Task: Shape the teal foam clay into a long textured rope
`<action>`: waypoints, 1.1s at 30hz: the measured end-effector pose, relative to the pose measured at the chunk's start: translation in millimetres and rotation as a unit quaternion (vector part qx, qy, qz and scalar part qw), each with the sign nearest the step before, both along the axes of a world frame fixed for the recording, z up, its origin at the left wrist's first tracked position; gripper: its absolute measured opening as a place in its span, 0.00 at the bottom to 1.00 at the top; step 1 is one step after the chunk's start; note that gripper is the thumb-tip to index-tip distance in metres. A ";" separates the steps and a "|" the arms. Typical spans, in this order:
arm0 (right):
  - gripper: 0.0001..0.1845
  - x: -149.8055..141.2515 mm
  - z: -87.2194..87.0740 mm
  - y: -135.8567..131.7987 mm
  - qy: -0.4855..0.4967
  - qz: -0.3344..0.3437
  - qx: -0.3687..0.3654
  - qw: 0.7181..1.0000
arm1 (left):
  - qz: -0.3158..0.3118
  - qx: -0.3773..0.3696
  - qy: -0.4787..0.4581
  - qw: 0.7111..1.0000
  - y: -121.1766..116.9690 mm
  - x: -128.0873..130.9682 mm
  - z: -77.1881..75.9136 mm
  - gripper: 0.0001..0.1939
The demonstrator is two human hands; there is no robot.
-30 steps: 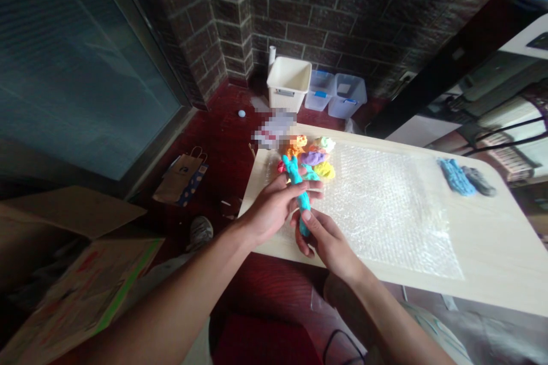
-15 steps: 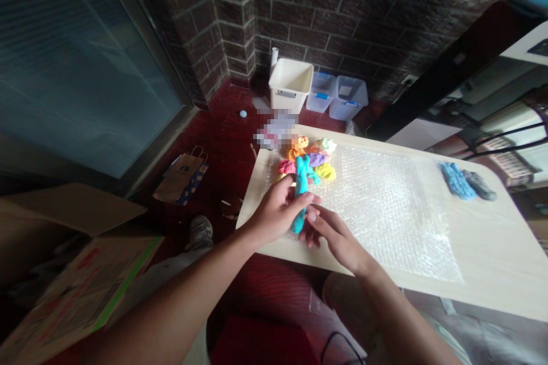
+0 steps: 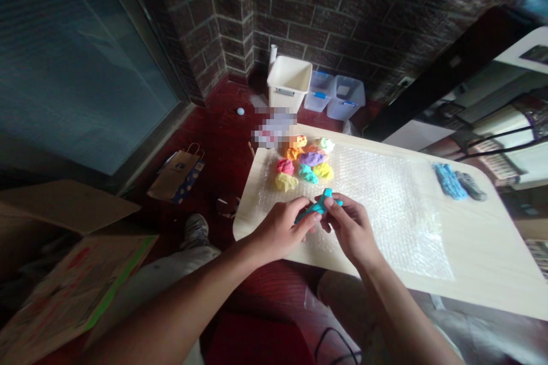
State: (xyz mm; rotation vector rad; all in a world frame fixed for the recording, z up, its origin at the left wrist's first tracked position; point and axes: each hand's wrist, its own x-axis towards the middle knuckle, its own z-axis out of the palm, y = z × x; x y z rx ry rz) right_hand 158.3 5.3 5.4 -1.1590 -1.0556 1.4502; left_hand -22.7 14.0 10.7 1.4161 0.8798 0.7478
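A turquoise piece of what looks like soft modelling clay is held between both hands above the near edge of the table. My left hand is closed around its lower left part, thumb on top. My right hand pinches the upper right end, where short stubs stick out past the fingers. Just beyond the hands lie several coloured lumps, among them a pale yellow lump, a red lump, a teal lump, a purple lump and a bright yellow lump.
Bubble wrap covers much of the pale wooden table. A blue lump and a grey lump lie at its right. Behind stand a cream bin and clear boxes. At left are a paper bag and an open carton.
The turquoise piece, earlier long and upright with a forked top, is now shorter and slanted. My right hand has moved up and taken hold of its upper end.
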 end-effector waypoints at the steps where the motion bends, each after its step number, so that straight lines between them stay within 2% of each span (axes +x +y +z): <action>1: 0.13 -0.5 0.8 -0.1 0.006 -0.011 0.000 1.000 | -0.005 -0.008 -0.005 1.000 0.5 0.4 -0.4 0.16; 8: 0.17 -4.6 1.9 0.2 0.053 -0.063 -0.042 0.996 | -0.020 -0.036 -0.023 0.999 0.5 3.6 0.2 0.17; 17: 0.15 5.1 1.5 1.7 0.022 -0.032 -0.025 0.999 | -0.035 -0.043 -0.039 0.998 0.3 -0.2 -2.5 0.16; 22: 0.16 2.7 1.0 0.7 -0.010 -0.011 0.006 1.000 | -0.033 -0.057 -0.066 0.996 -1.1 0.4 -5.3 0.17; 27: 0.19 -1.5 6.9 -1.0 -0.045 0.007 0.015 0.999 | -0.045 -0.061 -0.052 0.996 -2.8 -1.6 -7.4 0.14; 31: 0.19 -1.5 8.3 -3.0 -0.082 0.050 0.023 0.995 | -0.036 -0.106 -0.077 0.991 -0.9 1.1 -8.8 0.13; 33: 0.18 0.3 6.0 -3.7 -0.069 0.040 0.023 0.997 | -0.021 -0.125 -0.098 0.987 1.6 2.9 -9.6 0.14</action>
